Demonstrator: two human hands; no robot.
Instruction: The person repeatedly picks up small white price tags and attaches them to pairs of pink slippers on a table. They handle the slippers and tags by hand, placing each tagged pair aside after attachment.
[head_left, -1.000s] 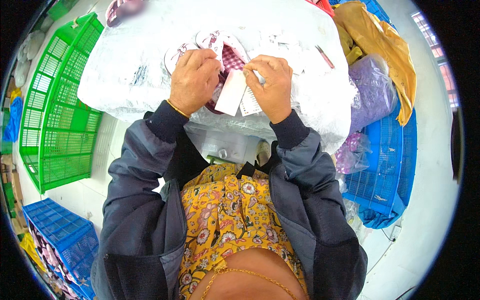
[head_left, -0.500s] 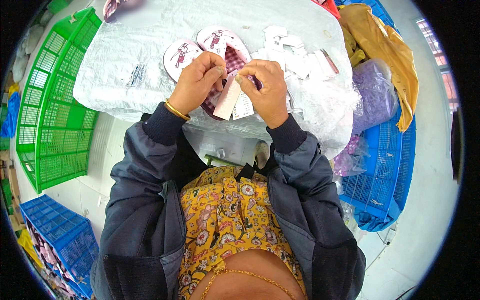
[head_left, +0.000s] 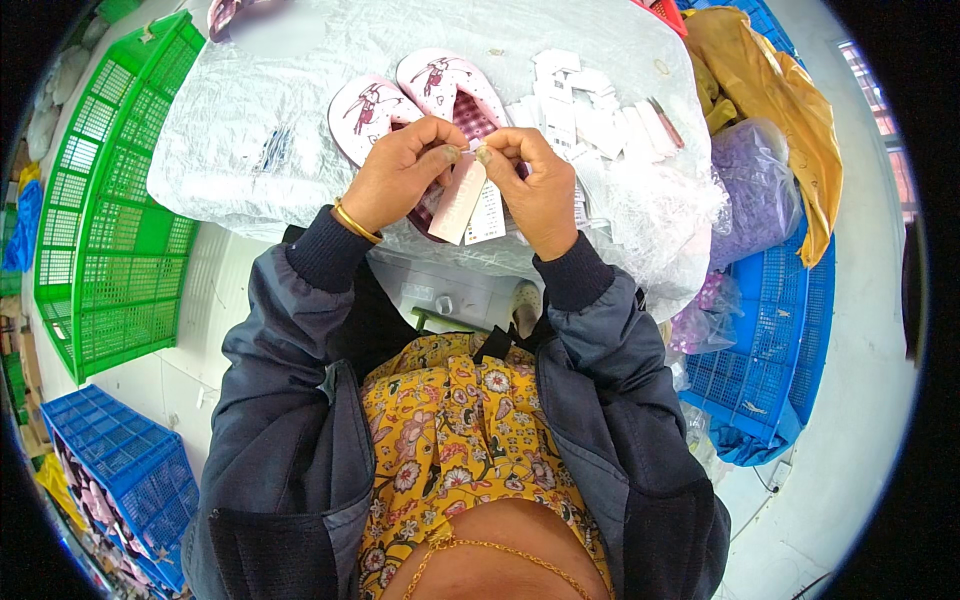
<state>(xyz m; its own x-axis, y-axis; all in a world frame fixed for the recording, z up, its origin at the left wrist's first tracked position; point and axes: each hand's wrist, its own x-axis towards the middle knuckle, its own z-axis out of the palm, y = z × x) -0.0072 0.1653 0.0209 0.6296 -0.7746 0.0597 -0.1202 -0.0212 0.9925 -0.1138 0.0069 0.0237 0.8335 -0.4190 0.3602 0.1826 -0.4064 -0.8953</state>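
Two hang tags, a pale pink one (head_left: 456,210) and a white printed one (head_left: 487,217), dangle below my fingertips. My right hand (head_left: 536,190) pinches their upper ends between thumb and forefinger. Close against it, my left hand (head_left: 398,178) is closed in a pinch, with a thin pale strand at its fingertips, mostly hidden. Behind the hands lies a pair of slippers, the left one (head_left: 363,112) and the right one (head_left: 437,72), white with a dark red figure and checked lining. The tags hang over their near ends, which the hands partly cover.
Loose white tags (head_left: 600,128) and a slim dark-red tool (head_left: 664,122) lie right on the plastic-covered table (head_left: 230,150). Thin dark strips (head_left: 275,150) lie left. Green (head_left: 120,230) and blue (head_left: 125,465) crates stand at left; another blue crate (head_left: 755,345) and a purple bagged bundle (head_left: 750,190) at right.
My left fingertips have moved right to meet the right ones at the tags' top. The tags swing slightly but stay in the right hand's pinch. The slippers have not visibly moved on the table.
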